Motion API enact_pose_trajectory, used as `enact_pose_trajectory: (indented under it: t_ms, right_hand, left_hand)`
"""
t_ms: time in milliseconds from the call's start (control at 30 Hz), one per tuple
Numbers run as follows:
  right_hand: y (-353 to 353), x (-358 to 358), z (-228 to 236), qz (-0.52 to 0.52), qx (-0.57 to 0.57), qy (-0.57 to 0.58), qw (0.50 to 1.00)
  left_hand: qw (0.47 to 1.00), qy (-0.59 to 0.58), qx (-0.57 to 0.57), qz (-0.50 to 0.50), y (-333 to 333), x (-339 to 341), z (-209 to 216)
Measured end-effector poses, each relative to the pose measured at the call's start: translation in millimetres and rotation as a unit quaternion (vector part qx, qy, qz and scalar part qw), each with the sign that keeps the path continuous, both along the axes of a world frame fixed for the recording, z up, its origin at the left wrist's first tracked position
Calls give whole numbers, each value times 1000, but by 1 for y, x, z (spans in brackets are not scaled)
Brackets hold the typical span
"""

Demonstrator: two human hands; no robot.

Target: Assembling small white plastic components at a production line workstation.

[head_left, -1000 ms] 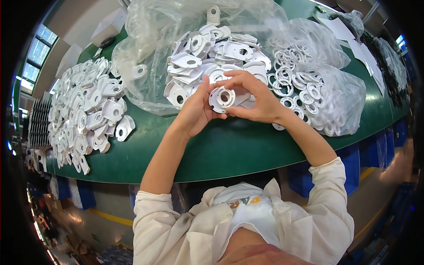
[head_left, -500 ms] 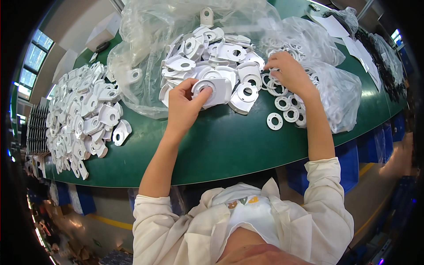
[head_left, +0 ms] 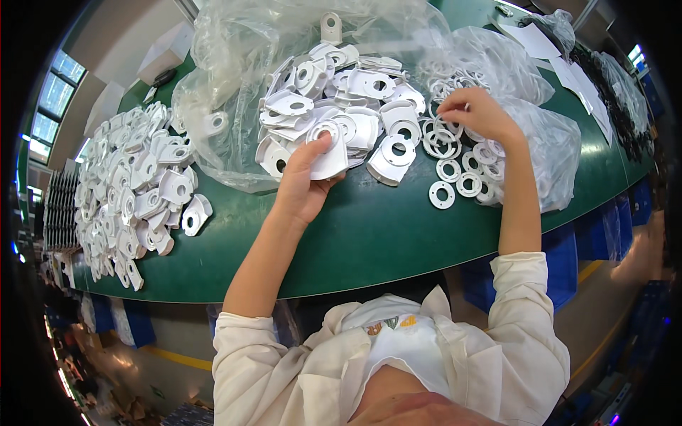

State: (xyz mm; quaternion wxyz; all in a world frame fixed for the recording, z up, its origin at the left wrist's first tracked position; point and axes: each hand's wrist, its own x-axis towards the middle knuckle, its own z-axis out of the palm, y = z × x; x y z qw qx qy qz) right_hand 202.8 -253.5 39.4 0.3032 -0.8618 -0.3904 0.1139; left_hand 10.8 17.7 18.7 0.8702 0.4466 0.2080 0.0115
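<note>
My left hand (head_left: 304,183) grips a white plastic housing (head_left: 331,162) with a round opening, its thumb pressed at the opening. Behind that part rises a heap of similar white housings (head_left: 348,85), lying on clear plastic film. Over on the right, my right hand (head_left: 477,113) hovers at a pile of flat white rings (head_left: 442,142), fingers curled together. Whatever may be between those fingertips is too small to make out. A few rings (head_left: 441,194) lie singly on the green table nearer to me.
A second large heap of white housings (head_left: 135,192) covers the table's left side. Clear bags (head_left: 543,156) stand around the rings at right. Paper sheets (head_left: 529,41) and black items (head_left: 604,92) lie far right. Blue bins (head_left: 554,273) sit below the table edge (head_left: 398,280).
My left hand has come slightly nearer and turned, tilting the housing more upright. My right hand has drawn back a little to the right, its fingers now more curled.
</note>
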Motion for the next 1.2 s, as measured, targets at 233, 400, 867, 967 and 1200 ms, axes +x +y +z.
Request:
enact_pose_trajectory:
  t_ms: [233,400,867,967,1200]
  right_hand:
    - [-11,16,6,-225,301,70,924]
    - [3,13,-1,-213,497,263,799]
    - [77,-70,-24,188,278,-275,901]
    - [76,-67,-24,202,261,-293,897]
    - [73,-65,-20,217,225,-341,887]
  left_hand:
    - [993,-13,-86,-85,-12,-1,3]
    - [982,-62,35,-177,-16,-2,-1]
    - [977,-96,24,-191,-12,1,4]
    - [976,-94,28,-195,-11,0,4]
    - [976,-93,-8,-197,-12,0,8]
